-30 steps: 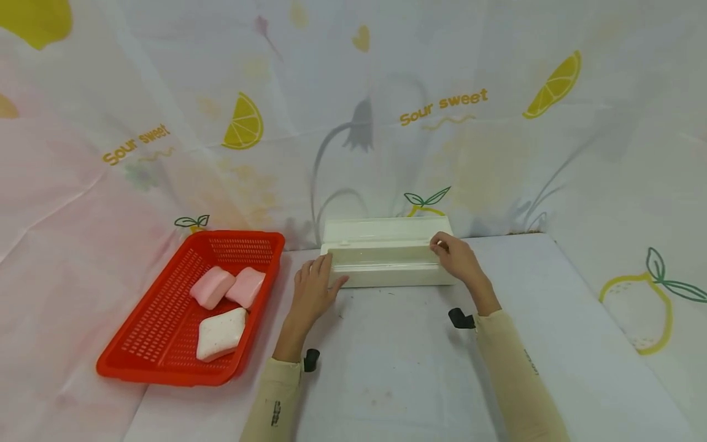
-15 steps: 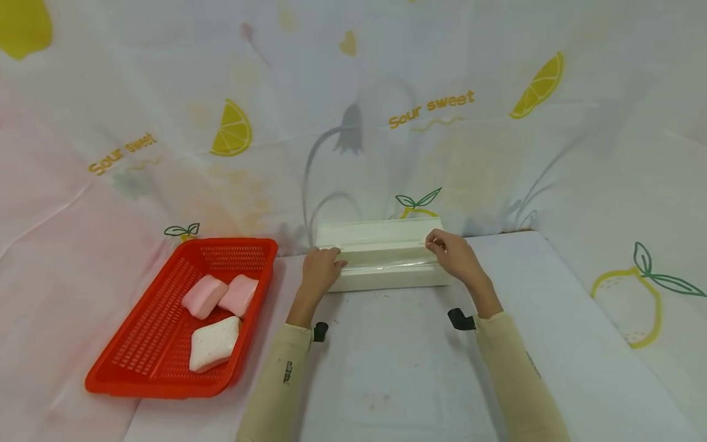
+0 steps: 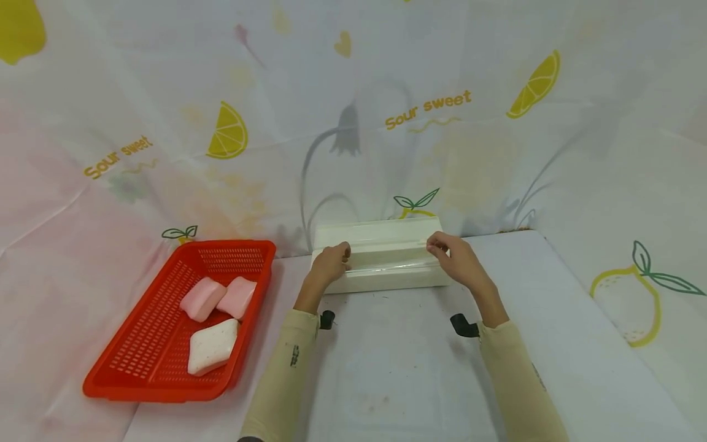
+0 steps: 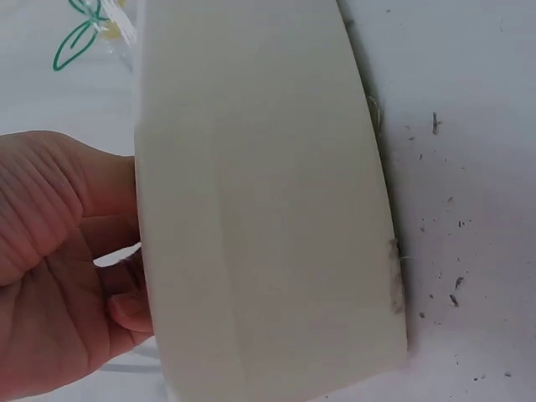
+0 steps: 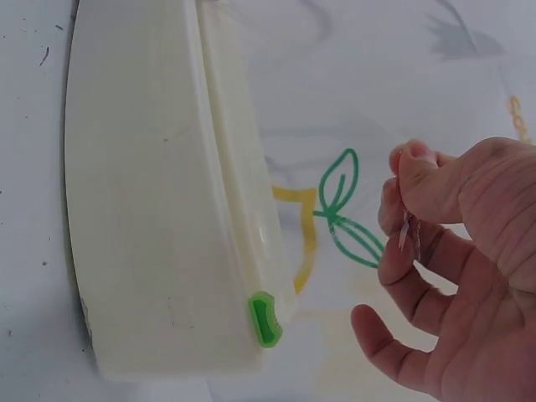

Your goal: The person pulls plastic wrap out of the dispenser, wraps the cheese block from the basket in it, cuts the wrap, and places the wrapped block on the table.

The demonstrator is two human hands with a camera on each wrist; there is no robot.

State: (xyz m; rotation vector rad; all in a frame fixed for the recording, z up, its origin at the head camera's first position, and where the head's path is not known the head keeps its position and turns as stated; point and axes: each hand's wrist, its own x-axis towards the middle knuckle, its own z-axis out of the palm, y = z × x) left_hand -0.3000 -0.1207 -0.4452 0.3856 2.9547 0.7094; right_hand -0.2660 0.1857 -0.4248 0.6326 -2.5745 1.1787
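A white plastic cling film dispenser sits against the back wall with its lid raised. Clear cling film shines along its front. At the dispenser's left end is my left hand, fingers curled over the front opening. In the left wrist view its fingertips are hidden behind the dispenser wall, so I cannot tell whether they pinch film. My right hand is at the right end. In the right wrist view its thumb and index finger pinch a gathered bit of clear film. A green cutter slider shows there.
To the left stands a red plastic basket holding two pink blocks and one white block. The white cloth-covered table has small dark specks. A printed curtain hangs right behind the dispenser.
My left hand has moved from the dispenser's left side up and right over its opening, its fingers curling. The right hand keeps its pinch at the right end. The head view has shifted slightly.
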